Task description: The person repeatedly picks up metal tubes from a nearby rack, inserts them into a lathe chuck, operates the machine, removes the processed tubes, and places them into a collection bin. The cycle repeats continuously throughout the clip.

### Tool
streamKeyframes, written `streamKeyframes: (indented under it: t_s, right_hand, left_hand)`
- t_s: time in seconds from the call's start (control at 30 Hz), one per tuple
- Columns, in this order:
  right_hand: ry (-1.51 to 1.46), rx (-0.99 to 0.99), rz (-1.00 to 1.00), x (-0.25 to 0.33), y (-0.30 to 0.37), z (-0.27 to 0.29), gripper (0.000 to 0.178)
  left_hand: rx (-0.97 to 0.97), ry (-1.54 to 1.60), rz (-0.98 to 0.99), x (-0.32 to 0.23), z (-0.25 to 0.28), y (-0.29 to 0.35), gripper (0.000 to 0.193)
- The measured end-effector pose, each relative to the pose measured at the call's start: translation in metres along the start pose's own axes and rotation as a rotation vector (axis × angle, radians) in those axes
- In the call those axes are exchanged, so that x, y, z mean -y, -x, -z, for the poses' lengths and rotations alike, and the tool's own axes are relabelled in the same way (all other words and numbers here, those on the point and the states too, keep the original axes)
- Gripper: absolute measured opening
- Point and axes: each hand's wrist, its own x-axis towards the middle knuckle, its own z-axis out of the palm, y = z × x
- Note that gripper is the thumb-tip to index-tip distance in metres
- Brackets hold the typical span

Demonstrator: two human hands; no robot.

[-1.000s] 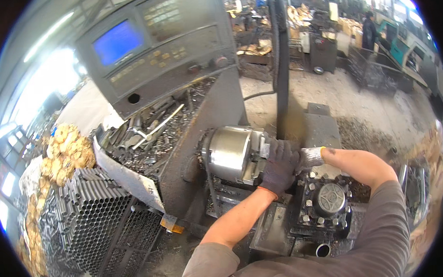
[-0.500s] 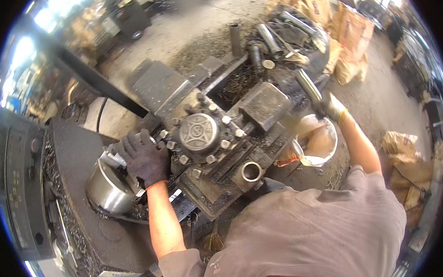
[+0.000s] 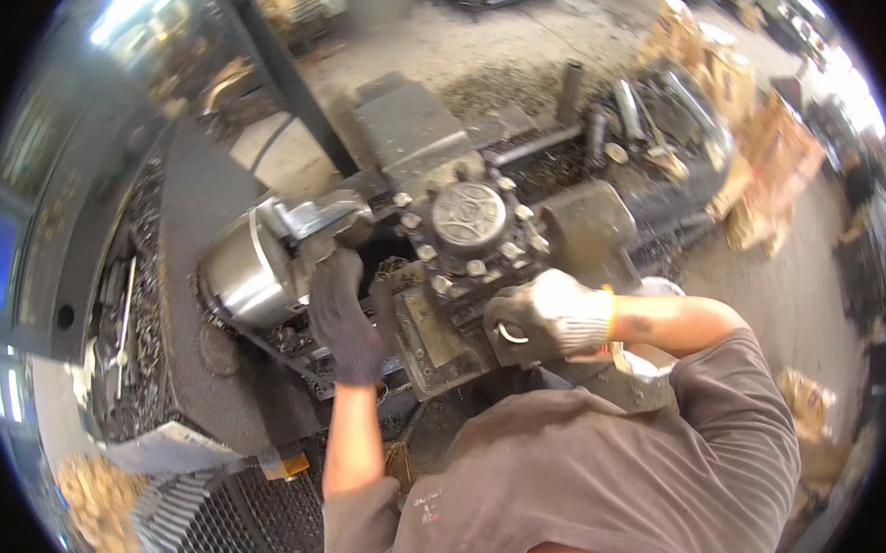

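A shiny round chuck (image 3: 249, 272) of a lathe is at the left, with metal jaws and a short grey cylinder (image 3: 347, 216) at its face. My left hand (image 3: 343, 317), in a dark glove, points up just below that cylinder, its fingers stretched out; the fingertips are blurred, and touch cannot be told. In the middle is a tool post (image 3: 468, 215) with a round cap and several square-headed bolts. My right hand (image 3: 555, 316), in a white-cuffed glove with a dark palm, is closed at its near right side. A bright curved rim shows by its fingers; what they hold is hidden.
Metal tubes (image 3: 628, 110) lie on the tailstock end at the far right. Dark shavings fill the tray (image 3: 149, 312) at the left. A pale sack (image 3: 643, 361) is behind my right forearm. Brown paper sacks (image 3: 773, 174) stand on the floor at the right.
My right hand has come in from the right, where it held a metal tube, to the tool post. My left hand has drawn back, baring the chuck jaws. The view has turned.
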Motion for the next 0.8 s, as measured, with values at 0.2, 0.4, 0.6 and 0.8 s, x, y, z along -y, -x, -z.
streamKeyframes:
  t_s: [0.2, 0.4, 0.6, 0.8]
  right_hand:
    - [0.094, -0.173, 0.427, -0.04, -0.076, 0.112, 0.032]
    - [0.887, 0.126, -0.109, -0.153, -0.203, 0.084, 0.023]
    - [0.341, 0.529, -0.14, -0.234, -0.214, 0.038, 0.034]
    - [-0.176, 0.559, -0.276, -0.214, -0.262, 0.011, 0.039]
  left_hand:
    - [0.011, 0.646, 1.115, 0.035, 0.047, 0.247, 0.032]
    - [-0.915, 0.655, 1.584, 0.068, 0.127, 0.331, 0.026]
    - [-1.077, 0.692, 1.727, 0.061, 0.175, 0.27, 0.026]
    - [-0.89, 0.947, 1.784, 0.079, 0.198, 0.295, 0.022]
